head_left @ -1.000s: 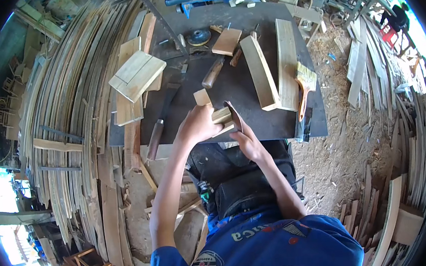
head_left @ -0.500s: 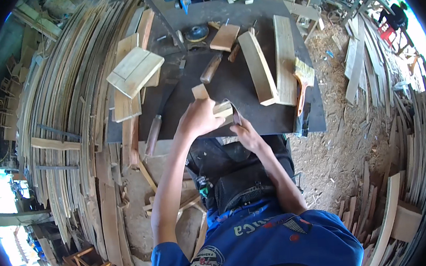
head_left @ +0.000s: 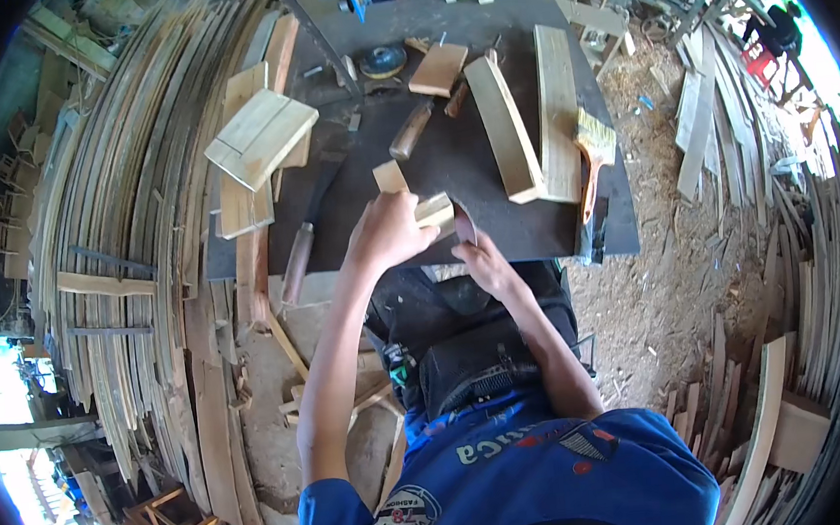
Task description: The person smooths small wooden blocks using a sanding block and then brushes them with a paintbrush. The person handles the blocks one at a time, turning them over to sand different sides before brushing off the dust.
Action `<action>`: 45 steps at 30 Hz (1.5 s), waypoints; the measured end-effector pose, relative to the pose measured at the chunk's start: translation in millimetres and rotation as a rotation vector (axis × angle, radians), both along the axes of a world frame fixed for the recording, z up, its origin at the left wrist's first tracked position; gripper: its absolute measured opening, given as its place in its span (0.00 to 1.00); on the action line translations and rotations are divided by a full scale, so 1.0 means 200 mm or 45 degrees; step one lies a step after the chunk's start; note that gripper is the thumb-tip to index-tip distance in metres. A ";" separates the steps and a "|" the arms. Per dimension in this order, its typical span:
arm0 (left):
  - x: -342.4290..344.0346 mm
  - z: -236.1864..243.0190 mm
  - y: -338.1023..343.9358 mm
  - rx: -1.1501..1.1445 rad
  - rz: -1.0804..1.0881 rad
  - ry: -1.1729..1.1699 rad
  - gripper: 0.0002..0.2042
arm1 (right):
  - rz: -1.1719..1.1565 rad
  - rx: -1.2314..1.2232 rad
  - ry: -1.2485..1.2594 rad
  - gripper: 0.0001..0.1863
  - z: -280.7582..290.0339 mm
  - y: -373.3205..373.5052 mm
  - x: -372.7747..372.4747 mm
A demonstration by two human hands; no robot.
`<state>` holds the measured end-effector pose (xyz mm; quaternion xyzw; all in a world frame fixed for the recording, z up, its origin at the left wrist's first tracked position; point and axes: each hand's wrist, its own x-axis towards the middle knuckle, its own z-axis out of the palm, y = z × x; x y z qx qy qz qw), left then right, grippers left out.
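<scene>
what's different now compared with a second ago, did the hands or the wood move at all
Little changed. The left hand still grips the small wood block at the near edge of the dark table, and the right hand has stayed against its near end, shifting only slightly. Nothing was picked up or let go. The long planks, the paintbrush and the square board lie as before.

Dark desk [head_left: 471,160]: two long planks [head_left: 527,121], paintbrush [head_left: 591,155] right of fingers [head_left: 407,226]; wooden-handled tool [head_left: 412,130], small block [head_left: 438,69] beyond them.
</scene>
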<state>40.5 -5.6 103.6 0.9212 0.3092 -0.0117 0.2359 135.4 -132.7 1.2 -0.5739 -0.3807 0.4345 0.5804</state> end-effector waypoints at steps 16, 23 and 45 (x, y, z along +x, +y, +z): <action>0.01 0.02 0.01 -0.003 -0.001 -0.039 0.14 | -0.086 0.175 -0.002 0.38 0.11 0.02 -0.05; 0.00 0.00 0.00 -0.037 0.018 -0.052 0.14 | -0.205 0.329 -0.102 0.32 0.17 0.07 -0.03; 0.09 -0.31 -0.07 -0.787 -0.003 -1.179 0.44 | -0.244 0.379 -0.132 0.25 0.35 0.04 0.09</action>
